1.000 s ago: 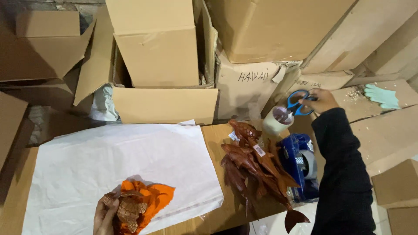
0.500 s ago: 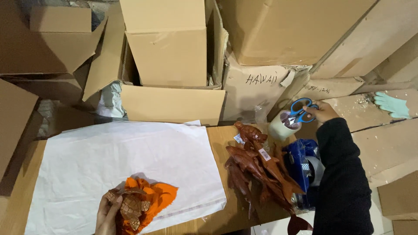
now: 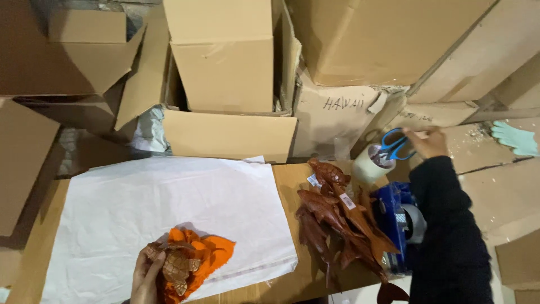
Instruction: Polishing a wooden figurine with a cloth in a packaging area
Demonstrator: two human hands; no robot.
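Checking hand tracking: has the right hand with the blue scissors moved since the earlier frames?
No real move. The right hand keeps the blue-handled scissors at the white cup, beside the lettered cardboard box, as before.

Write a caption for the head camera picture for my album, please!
Left hand holds a wooden turtle on orange cloth; right hand reaches blue scissors beside wooden carvings.
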